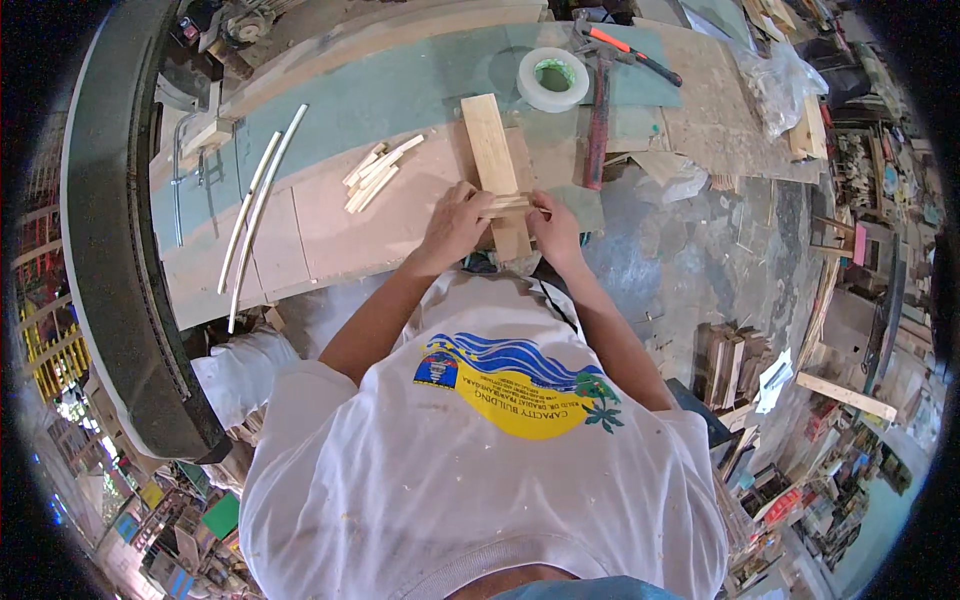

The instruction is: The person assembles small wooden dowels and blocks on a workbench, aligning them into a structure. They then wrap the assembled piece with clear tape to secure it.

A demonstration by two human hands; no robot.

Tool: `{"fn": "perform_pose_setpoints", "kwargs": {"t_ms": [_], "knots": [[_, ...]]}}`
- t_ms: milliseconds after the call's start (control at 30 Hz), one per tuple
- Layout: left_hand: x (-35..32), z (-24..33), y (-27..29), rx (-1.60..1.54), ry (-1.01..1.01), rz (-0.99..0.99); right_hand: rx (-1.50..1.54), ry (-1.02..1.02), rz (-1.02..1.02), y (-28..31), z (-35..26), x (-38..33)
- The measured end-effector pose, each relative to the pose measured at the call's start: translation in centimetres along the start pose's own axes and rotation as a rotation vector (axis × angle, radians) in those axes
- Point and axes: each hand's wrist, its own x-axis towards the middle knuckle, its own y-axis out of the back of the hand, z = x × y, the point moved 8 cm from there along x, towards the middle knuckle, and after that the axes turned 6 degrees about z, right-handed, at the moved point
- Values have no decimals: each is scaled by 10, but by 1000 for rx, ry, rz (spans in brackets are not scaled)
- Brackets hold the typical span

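White shirt point(480, 490) — beyond, left hand point(457, 225) and right hand point(554, 230) pinch wooden strips point(507, 203), long axis left-to-right.

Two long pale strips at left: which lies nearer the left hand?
The longer strip, on the right; the shorter strip lies farther from the left hand.

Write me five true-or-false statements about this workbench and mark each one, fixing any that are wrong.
1. The left hand and right hand both have fingers on thin wooden strips. True.
2. The tape roll lies to the left of the wooden board. False: the tape roll is right of the wooden board.
3. Two long pale strips lie toward the bench's left end. True.
4. The small pile lies right of the right hand. False: the small pile of short strips is on the left hand's side.
5. The person wears a white shirt. True.
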Motion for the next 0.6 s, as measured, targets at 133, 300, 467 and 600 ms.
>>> {"fn": "perform_pose_setpoints", "kwargs": {"t_ms": [133, 300, 467, 600], "knots": [[-2, -1, -3, -24, 18, -17, -57, -30, -67, 5, -24, -5], [-3, 2, -2, -19, 49, -39, 70, -4, 21, -5, 2, -5], [-8, -4, -8, -14, 19, 75, -2, 9, -8, -2, -2, -8], [-9, -3, -7, 31, -19, 91, 15, 124, -30, -6, -6, -7]]}}
